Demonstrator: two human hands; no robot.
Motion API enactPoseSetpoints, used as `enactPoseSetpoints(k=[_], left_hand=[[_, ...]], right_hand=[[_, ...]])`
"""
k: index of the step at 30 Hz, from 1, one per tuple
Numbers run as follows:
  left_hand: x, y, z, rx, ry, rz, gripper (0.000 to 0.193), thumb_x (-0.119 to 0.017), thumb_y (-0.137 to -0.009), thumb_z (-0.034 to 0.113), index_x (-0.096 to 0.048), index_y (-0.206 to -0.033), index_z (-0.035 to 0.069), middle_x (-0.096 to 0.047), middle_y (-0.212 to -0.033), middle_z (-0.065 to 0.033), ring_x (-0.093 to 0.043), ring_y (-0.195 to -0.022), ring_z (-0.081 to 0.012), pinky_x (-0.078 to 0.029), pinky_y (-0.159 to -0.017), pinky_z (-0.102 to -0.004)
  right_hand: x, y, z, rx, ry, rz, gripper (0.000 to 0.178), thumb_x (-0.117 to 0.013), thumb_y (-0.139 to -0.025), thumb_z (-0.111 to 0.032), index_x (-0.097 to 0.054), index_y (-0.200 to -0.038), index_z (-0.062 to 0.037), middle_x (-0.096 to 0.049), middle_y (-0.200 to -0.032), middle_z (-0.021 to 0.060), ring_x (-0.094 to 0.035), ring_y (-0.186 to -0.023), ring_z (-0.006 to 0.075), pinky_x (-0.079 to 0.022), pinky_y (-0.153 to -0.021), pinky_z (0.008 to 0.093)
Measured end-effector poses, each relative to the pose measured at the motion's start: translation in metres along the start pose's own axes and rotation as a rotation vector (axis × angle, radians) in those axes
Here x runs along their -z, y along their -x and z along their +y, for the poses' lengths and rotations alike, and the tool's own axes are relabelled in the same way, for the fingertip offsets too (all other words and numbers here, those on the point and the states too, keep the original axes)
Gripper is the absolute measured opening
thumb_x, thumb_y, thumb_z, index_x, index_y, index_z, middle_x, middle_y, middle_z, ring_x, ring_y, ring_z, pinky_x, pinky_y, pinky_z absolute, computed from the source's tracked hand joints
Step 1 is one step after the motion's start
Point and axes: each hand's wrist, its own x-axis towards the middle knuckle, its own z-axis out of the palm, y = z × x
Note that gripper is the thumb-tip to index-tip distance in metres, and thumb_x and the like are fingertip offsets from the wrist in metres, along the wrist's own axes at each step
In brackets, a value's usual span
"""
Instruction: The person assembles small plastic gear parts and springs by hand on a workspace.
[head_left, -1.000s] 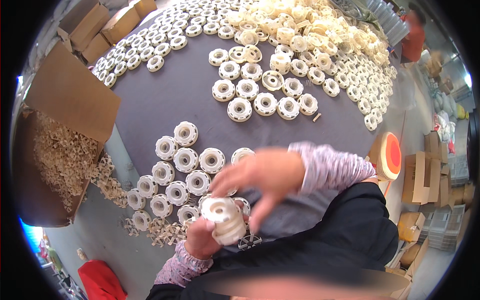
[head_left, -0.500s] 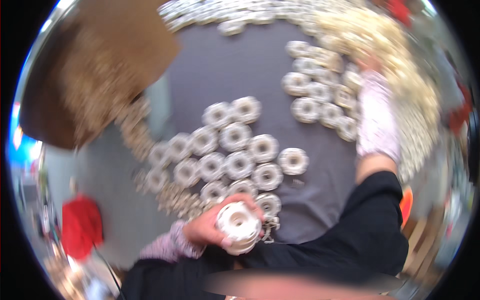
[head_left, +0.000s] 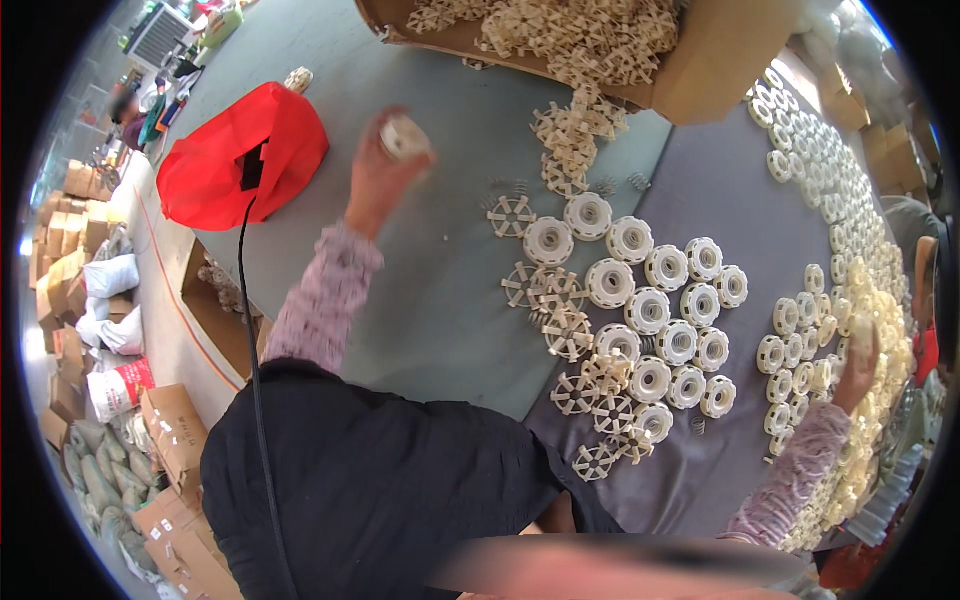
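My left hand is raised over the green part of the table, its fingers closed round a white round plastic part with a hole in its middle; both are slightly blurred. At the far right, my right hand is at the edge of a heap of cream plastic rings, its fingers round a pale plastic part. Between my arms lie several white wheel-shaped housings with metal springs inside. Beside them are loose cream spoked pieces.
A tipped cardboard box spills spoked pieces at the back. A red cloth bag lies left, with a black cable running from it past my body. More white rings cover the far right. Cartons and sacks stand on the floor left.
The view has swung left. My left hand, earlier close to my lap with a stack of white round parts, is now out over the left table. My right hand stays at the cream heap.
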Motion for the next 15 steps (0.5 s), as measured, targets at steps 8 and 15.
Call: enactPoseSetpoints(k=[8, 15], left_hand=[[0.049, -0.147, -0.133, -0.074, -0.423, 0.346, 0.075, -0.095, -0.080, 0.016, -0.063, -0.148, 0.017, -0.065, -0.139, -0.0209, -0.066, -0.124, -0.0416, -0.056, -0.110, -0.0471], [0.075, -0.171, -0.191, -0.137, 0.015, 0.378, 0.080, -0.097, -0.072, 0.012, -0.065, -0.146, 0.014, -0.064, -0.140, -0.0184, -0.064, -0.132, -0.0372, -0.053, -0.116, -0.0471]], right_hand=[[-0.310, 0.078, -0.288, -0.022, -0.257, -0.529, 0.063, -0.077, -0.097, -0.012, -0.060, -0.158, -0.0036, -0.070, -0.148, 0.0120, -0.070, -0.126, 0.0212, -0.058, -0.105, 0.0336], [-0.592, 0.101, -0.335, 0.146, -0.128, -0.868, 0.059, -0.089, -0.088, -0.031, -0.073, -0.142, -0.0138, -0.078, -0.127, 0.0113, -0.075, -0.117, 0.0263, -0.058, -0.104, 0.0399]])
